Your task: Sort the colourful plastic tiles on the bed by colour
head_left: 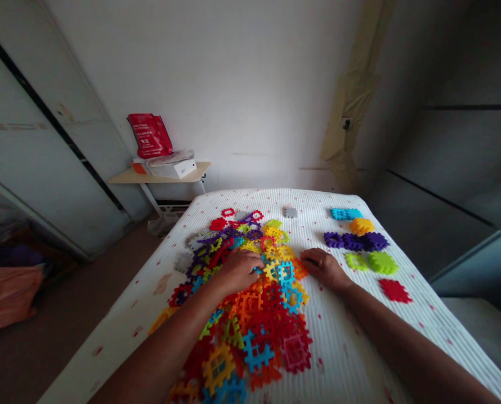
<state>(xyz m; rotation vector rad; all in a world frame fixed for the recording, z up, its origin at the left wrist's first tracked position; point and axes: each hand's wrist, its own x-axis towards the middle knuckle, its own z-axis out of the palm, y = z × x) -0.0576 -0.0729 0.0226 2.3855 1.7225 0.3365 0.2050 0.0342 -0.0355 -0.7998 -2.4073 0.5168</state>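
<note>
A big heap of flat interlocking plastic tiles in red, orange, yellow, blue, purple and green covers the middle of a white mattress. My left hand rests palm down on the heap, fingers curled over the tiles. Just right of the heap, my right hand lies on the mattress with its fingers bent at an orange tile. What either hand holds is hidden.
Sorted tiles lie at the right: blue, yellow, purple, green and one red. A grey tile sits near the far edge. A small shelf with a red bag and white box stands by the wall.
</note>
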